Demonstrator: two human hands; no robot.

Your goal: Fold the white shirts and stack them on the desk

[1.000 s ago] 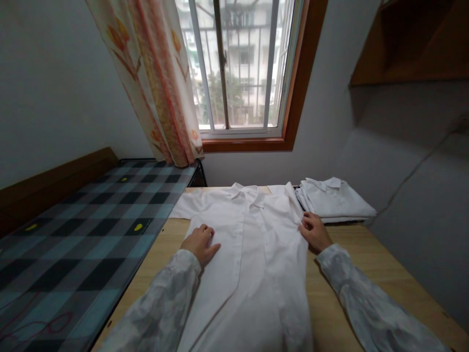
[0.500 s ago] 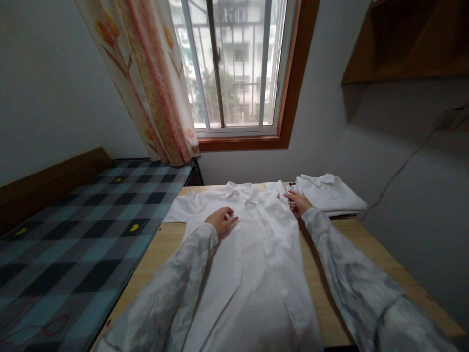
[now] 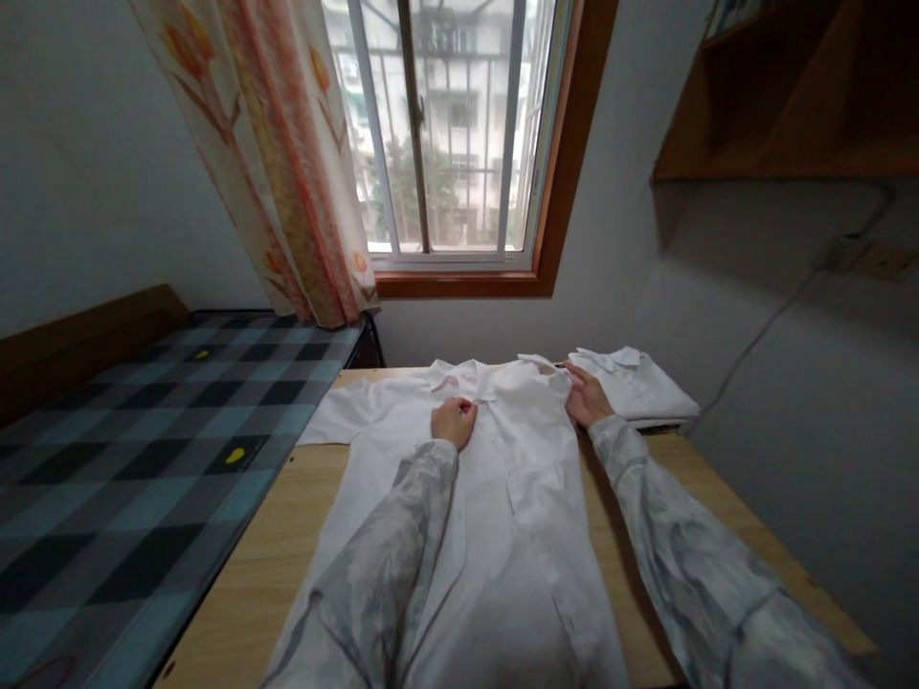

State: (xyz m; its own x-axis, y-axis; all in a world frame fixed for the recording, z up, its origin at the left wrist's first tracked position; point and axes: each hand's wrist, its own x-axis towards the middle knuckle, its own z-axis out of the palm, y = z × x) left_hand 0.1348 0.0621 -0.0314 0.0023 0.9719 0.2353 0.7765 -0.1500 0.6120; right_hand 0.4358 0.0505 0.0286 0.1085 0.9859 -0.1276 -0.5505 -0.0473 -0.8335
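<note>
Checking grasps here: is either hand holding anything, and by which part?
The left hand pinches the shirt just below the collar; the right hand grips its right shoulder edge.

I see a plain white shirt on a pale wood table, a folded white pile beside it, a bed cover checked in teal, grey and black with small yellow marks, and a cream curtain with orange-pink flowers.
</note>
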